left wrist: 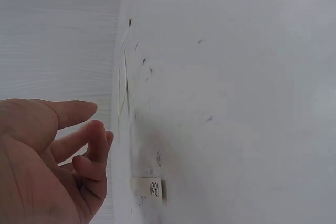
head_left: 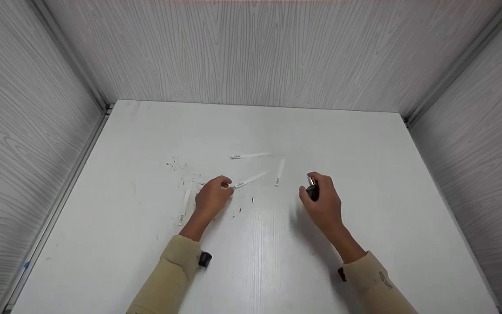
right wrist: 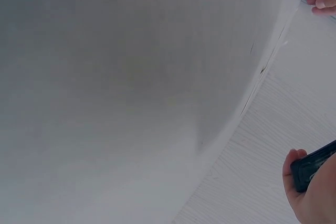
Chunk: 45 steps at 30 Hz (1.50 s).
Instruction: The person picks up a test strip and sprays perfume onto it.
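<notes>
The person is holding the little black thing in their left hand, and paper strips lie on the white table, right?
Not quite. The little black thing is in the right hand, as the head view shows. The left hand touches a paper strip on the white table.
</notes>
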Available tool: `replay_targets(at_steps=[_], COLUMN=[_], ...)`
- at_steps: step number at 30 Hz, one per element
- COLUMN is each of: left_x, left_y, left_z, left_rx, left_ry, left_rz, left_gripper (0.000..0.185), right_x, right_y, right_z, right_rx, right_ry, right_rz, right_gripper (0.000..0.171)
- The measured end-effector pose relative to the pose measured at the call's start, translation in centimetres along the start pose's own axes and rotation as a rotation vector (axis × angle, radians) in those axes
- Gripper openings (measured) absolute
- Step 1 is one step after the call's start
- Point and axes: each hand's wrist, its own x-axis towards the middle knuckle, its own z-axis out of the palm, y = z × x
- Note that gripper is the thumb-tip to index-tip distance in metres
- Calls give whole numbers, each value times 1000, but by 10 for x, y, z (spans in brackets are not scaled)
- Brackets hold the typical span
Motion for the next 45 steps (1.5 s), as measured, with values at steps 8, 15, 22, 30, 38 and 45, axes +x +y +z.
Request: replay_targets(at_steps=[8, 15, 22, 30, 38, 45], left_x=[15, 22, 24, 23, 20, 18], left_y=[1, 8, 14, 16, 14, 14], left_z=[8, 15, 20, 25, 26, 27], left_rx=[24, 29, 39, 103, 94, 97], left_ry=[-9, -12, -14, -36, -31, -31], left_rz=[29, 44, 32, 41, 59, 52], left_gripper=[27, 24, 21, 21, 21, 16], right_x=[1, 1, 0, -1, 0, 0], right_y=[-1, -1, -1, -1, 0, 0], right_z=[1, 0, 0, -1, -2, -1], right_rx=[4, 5, 6, 11, -8, -17], right_ry=[5, 12, 5, 6, 3, 13], right_rz=[2, 13, 21, 29, 16, 1], right_gripper=[43, 44, 44, 43, 43, 43])
